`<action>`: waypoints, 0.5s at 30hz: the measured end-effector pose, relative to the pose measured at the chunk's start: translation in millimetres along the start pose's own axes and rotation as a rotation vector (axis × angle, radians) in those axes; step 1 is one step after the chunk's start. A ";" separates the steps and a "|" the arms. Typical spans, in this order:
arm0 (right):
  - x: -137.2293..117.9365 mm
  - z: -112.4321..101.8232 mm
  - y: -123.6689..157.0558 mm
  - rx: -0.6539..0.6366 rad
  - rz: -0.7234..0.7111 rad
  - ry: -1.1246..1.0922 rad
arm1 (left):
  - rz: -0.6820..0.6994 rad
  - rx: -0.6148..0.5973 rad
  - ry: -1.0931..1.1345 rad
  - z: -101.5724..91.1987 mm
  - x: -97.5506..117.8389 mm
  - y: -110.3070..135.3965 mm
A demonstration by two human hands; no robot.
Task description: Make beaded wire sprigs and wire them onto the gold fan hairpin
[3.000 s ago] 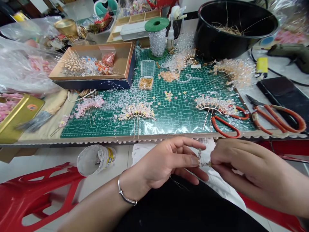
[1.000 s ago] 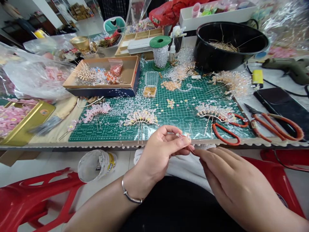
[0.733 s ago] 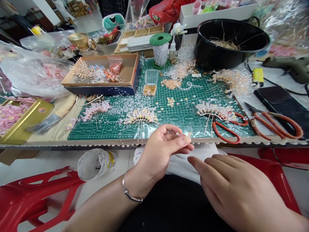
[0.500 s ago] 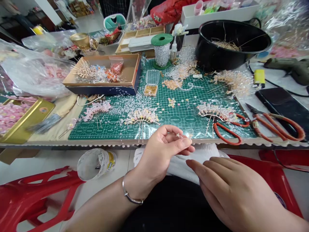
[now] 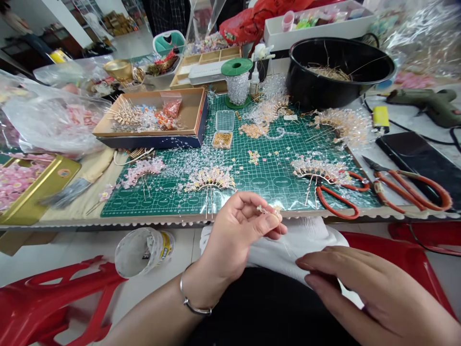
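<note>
L hand (image 5: 236,235) clamps a small beaded piece (image 5: 274,211) btwn thumb and fingers, at the desk's (image 5: 367,214) front edge as I see it fr. my remote station; a silver bangle (image 5: 186,302) rings that wrist. R hand (image 5: 363,283) is apart fr. it, lower, thumb and index slightly parted; I can't tell if it grips the thin wire (image 5: 286,247) trailing fr. the beads. Nearest on the green mat (image 5: 259,183): a fan-shaped ornament (image 5: 211,178), pins toward me. A second ornament (image 5: 317,169), to the R, overlaps red-handled scissors (image 5: 340,205); a pink ornament (image 5: 142,169) lies L. Mid-mat I've got a clear case (image 5: 222,140) of gold beads, lid up. Farther back: a shallow box (image 5: 151,140) w/ beaded sprigs, a green-ended spool (image 5: 236,67) & a black basin (image 5: 320,91). Off-mat, far R: pliers (image 5: 414,185). Below, a white tub (image 5: 135,252) nr. a red stool (image 5: 72,298).
</note>
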State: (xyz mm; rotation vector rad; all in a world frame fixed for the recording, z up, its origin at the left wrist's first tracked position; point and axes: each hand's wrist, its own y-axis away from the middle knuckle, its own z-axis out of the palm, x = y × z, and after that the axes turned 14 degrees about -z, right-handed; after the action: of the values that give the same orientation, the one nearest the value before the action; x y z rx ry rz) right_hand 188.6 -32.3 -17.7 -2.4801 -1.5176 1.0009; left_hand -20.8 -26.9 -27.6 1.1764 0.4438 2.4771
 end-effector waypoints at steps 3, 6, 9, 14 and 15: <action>3.6 -10.0 5.1 -0.001 0.062 -0.057 | -0.057 0.023 0.022 0.1 1.3 -0.4; 13.6 -25.2 1.9 0.034 0.077 -0.010 | -0.129 -0.036 -0.016 -0.8 -0.2 1.0; 27.9 -38.9 -14.3 0.044 0.117 0.007 | -0.203 -0.122 -0.060 0.1 -2.5 2.4; 46.3 -50.1 -46.6 -0.124 -0.076 -0.173 | -0.337 -0.168 -0.132 3.3 -2.1 2.6; 48.0 -51.0 -49.7 -0.164 -0.161 -0.168 | -0.354 -0.166 -0.141 3.4 -1.5 2.4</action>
State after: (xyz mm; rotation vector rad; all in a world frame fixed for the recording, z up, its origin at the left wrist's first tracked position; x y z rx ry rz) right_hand 193.1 46.0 17.4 -2.3793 -1.8872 1.1236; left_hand -17.7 -29.3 -25.5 1.0901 0.3630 2.0722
